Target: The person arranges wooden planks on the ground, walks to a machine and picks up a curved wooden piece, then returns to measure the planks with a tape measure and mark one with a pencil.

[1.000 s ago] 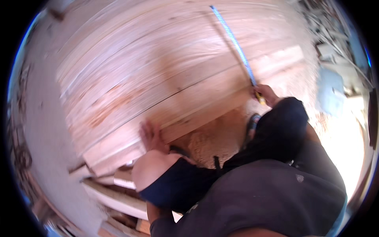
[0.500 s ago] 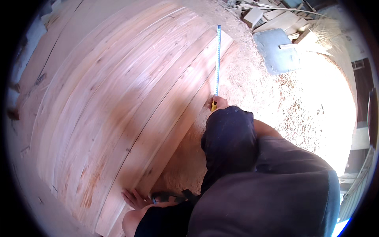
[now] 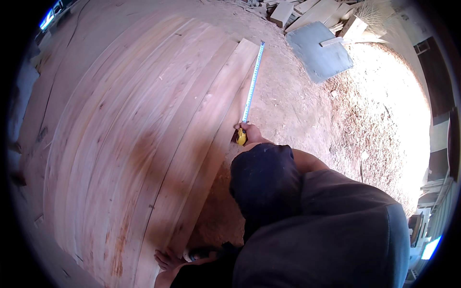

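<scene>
Your right hand has its fingers clamped on the yellow tape measure; its blade runs away from them along the plank edge. Your left hand lies flat, fingers spread, on the plank.

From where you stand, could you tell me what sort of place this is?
Probably an outdoor timber yard or woodworking site: stacked wooden planks, sawdust-strewn ground, offcuts, and a tape measure in the right hand.

Place: my open-air timber yard or carpentry site. Evidence: wide stack of long sawn planks laid side by side; sawdust-strewn dirt ground; offcuts heaped at the far edge; grey slab on the ground; tape measure stretched along one plank.
</scene>
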A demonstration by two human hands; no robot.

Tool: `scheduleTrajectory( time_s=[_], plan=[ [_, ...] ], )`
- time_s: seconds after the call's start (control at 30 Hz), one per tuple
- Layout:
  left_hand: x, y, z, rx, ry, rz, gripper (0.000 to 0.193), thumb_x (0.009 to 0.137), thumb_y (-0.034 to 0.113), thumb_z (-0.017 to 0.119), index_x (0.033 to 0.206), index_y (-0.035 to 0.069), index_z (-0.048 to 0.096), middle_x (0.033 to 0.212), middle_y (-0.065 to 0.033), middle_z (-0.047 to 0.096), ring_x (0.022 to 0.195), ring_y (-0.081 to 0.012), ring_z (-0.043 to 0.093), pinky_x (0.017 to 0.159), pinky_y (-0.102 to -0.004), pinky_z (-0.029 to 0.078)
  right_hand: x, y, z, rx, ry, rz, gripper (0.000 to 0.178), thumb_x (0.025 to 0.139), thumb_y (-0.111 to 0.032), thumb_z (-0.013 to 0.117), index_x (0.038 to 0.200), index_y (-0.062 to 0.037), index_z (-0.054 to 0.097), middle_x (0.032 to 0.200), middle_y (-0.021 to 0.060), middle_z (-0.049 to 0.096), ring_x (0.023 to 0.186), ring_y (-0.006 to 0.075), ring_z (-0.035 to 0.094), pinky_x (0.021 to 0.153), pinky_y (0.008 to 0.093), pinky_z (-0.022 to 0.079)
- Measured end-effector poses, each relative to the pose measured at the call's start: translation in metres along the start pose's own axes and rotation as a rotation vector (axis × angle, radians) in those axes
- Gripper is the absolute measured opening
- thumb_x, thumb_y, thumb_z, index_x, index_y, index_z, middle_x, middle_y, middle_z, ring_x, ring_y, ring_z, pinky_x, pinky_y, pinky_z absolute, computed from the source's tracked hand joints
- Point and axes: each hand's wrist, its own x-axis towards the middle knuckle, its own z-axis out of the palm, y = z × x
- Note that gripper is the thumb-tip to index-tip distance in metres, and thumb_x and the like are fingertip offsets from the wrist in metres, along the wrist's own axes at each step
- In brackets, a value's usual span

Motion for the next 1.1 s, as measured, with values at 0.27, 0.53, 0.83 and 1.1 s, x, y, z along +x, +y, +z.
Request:
scheduleTrajectory(
  time_s=[0.27,0.53,0.83,1.1],
  plan=[
    [-0.001,0.006,0.016,-0.031,-0.064,-0.031,0.094,0.067,0.027,0.068,0.151,0.017,0.029,0.156,-0.0247,0.026,0.138,-0.0487,0.033,0.102,-0.0603,0.037,0.004,0.006,-0.004,-0.048,0.059,-0.018,0.034,0.100,-0.026,0.041,0.088,-0.0037,0.063,0.080,0.0137,0.061,0.072,0.0312,0.060,0.066,0.0459,0.052],
    [-0.033,-0.037,0.055,-0.001,0.054,0.267,0.074,0.073,0.022,0.066,0.140,0.003,0.040,0.143,-0.0285,0.039,0.125,-0.0519,0.041,0.096,-0.0627,0.038,-0.018,-0.011,-0.015,0.189,-0.034,0.028,0.029,0.099,-0.029,0.043,0.086,-0.0067,0.055,0.067,0.0105,0.054,0.056,0.0286,0.052,0.055,0.0457,0.047],
    [-0.003,-0.090,-0.055,-0.118,-0.191,0.125,0.067,0.089,0.032,0.061,0.146,0.005,0.039,0.133,-0.0266,0.049,0.121,-0.0498,0.046,0.093,-0.0595,0.042,-0.082,-0.029,0.043,0.140,-0.211,0.039,0.027,0.099,-0.027,0.045,0.089,-0.0048,0.056,0.085,0.0116,0.056,0.079,0.0302,0.058,0.075,0.0459,0.052],
    [0.132,-0.116,-0.102,-0.200,0.052,-0.035,0.065,0.087,0.030,0.064,0.144,0.006,0.042,0.135,-0.0263,0.048,0.126,-0.0449,0.045,0.101,-0.0578,0.038,-0.062,-0.031,0.129,-0.122,-0.607,-0.065,0.029,0.103,-0.020,0.040,0.097,0.0023,0.058,0.097,0.0196,0.063,0.084,0.0307,0.064,0.080,0.0434,0.055]
  ],
)
